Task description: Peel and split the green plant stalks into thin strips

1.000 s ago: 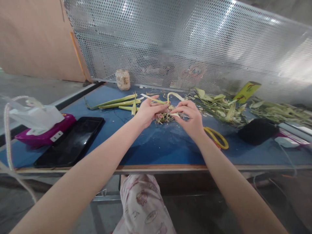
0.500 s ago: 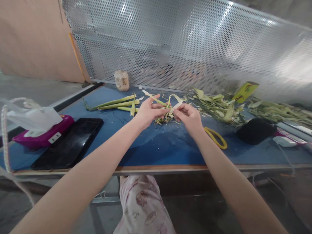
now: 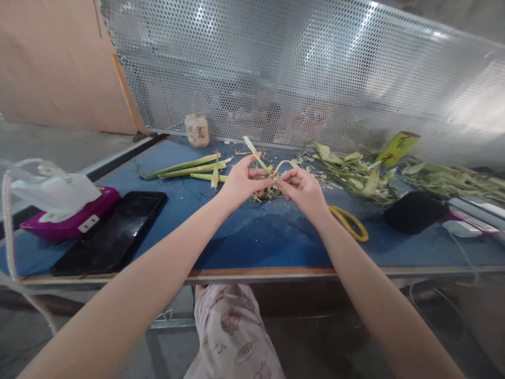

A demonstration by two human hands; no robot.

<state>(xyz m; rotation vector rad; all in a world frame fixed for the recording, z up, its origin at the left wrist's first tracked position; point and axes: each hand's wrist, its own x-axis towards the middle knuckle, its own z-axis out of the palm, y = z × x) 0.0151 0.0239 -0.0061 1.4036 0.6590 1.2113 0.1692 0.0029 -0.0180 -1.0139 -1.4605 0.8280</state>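
Observation:
Over the middle of the blue tabletop, both hands meet at a pale green corn husk with strips bending outward. My left hand pinches its base between thumb and fingers, and one strip points up and away. Fingertips of my right hand close on the same base from the other side, near a second curved strip. The exact grip point is partly hidden by the fingers. Just below and behind them lies a small heap of dry, stringy scraps. Several long green husk pieces rest left of my left hand.
A larger husk pile lies right, beside a yellow-green packet. A yellow ring is near my right forearm. Left are a black tablet and a purple box. A wrapped jar-like object stands before the perforated metal screen.
The left strip now points more steeply upward. The right strip has turned from standing up pale to arching lower, and my right fingertips have moved closer to my left ones.

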